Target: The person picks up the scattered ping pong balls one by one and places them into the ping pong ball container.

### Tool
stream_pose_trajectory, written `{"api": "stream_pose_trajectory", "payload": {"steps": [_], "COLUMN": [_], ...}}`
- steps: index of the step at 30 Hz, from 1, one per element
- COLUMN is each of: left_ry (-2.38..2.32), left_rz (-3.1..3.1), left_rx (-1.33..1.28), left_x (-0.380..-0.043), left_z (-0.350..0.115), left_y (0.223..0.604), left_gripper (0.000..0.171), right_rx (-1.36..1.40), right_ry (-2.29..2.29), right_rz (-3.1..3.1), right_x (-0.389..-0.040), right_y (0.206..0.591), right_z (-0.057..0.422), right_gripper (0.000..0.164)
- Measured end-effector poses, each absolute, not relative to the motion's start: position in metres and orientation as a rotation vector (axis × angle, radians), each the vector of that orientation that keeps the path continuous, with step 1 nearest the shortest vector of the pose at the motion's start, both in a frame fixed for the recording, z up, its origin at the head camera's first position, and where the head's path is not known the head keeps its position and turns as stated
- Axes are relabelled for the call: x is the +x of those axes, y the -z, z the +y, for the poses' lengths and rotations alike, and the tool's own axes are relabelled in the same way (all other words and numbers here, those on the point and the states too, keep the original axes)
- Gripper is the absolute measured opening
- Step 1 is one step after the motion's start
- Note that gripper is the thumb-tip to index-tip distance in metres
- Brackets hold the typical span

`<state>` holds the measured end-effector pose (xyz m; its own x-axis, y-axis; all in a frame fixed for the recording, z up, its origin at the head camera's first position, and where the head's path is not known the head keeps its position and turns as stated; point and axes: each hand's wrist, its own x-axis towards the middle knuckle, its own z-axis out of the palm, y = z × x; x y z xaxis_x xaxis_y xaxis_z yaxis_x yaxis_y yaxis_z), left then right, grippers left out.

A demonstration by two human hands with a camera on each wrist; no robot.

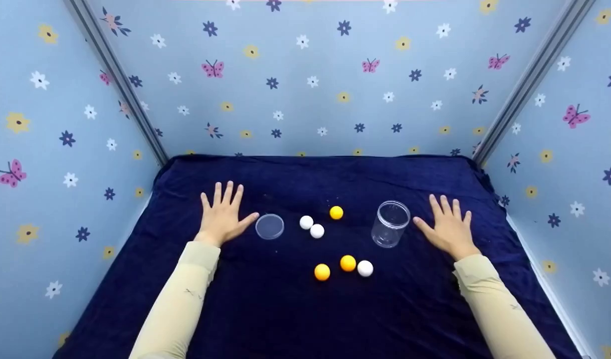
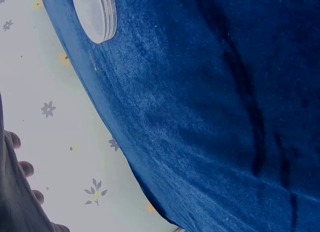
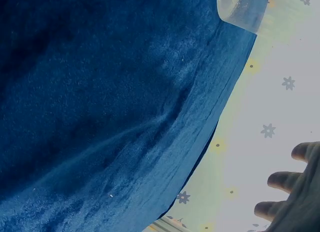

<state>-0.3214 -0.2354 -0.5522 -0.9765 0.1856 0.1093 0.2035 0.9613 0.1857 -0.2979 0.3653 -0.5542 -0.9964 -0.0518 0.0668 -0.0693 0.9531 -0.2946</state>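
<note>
Left sleeve [image 1: 173,311]: a small dark mark [image 1: 189,291] of thin strokes on the forearm; from where I stand I can't make out a letter or number in it.
Right sleeve [image 1: 502,314]: a similar little scribble [image 1: 515,306] on the forearm, too small for me to read.
Clear jar [image 1: 386,234] and round lid [image 1: 270,227]: no wording I can read on either.
Orange and white balls [image 1: 317,231]: no brand or number legible.
Flowered wall [image 1: 300,85] and blue cloth [image 1: 265,309]: no lettering I can read.
</note>
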Motion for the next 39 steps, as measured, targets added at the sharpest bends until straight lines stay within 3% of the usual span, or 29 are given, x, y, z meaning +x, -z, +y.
{"api": "stream_pose_trajectory", "payload": {"steps": [39], "left_ry": [0.292], "left_rz": [-3.007], "left_rx": [-0.439], "left_x": [-0.320], "left_z": [-0.216], "left_y": [0.566], "left_gripper": [0.099], "right_rx": [0.315], "right_ry": [-0.717], "right_rz": [-2.923], "right_x": [-0.292], "right_y": [0.566], "right_z": [0.363], "right_gripper": [0.101]}}
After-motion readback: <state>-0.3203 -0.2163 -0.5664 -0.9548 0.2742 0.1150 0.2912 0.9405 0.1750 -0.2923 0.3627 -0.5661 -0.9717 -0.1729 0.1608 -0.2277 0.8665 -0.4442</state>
